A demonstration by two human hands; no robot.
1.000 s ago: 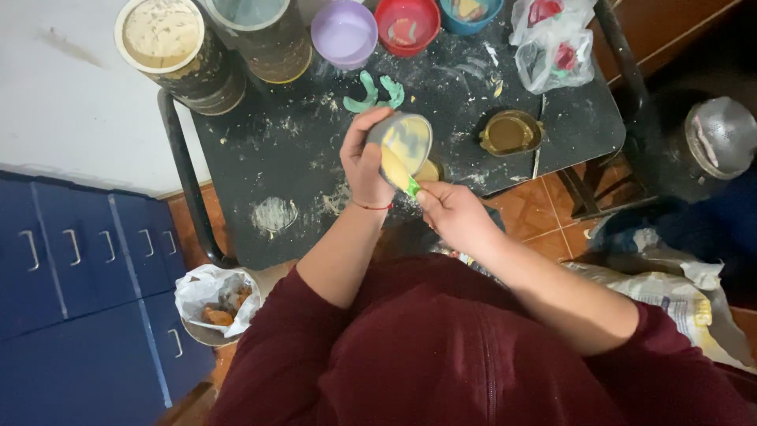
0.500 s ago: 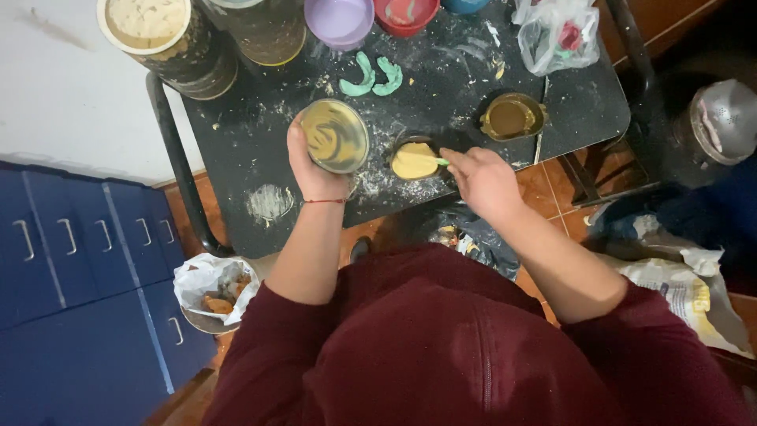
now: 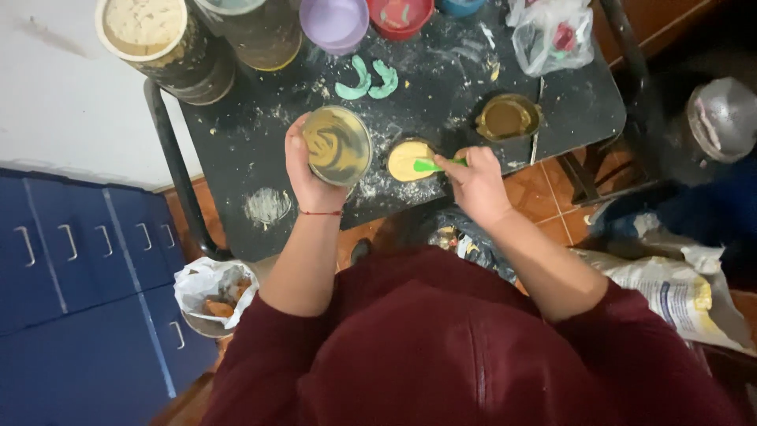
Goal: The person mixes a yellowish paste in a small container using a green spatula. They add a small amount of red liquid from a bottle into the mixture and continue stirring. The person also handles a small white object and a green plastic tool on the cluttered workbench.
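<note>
My left hand (image 3: 309, 170) clasped a tilted bowl (image 3: 337, 145) over the black table (image 3: 236, 134); my right hand (image 3: 473, 180) pinched a green spatula (image 3: 436, 165) in the yellow paste (image 3: 408, 158). Tilted further, I judged, the bowl's contents might spill. Its contents were hard to make out.

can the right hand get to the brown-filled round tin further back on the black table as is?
Probably yes. The right hand holds a green tool over the yellow-filled mould; the brown-filled tin sits just beyond it, with bare floury table between. But the hand is occupied.
</note>
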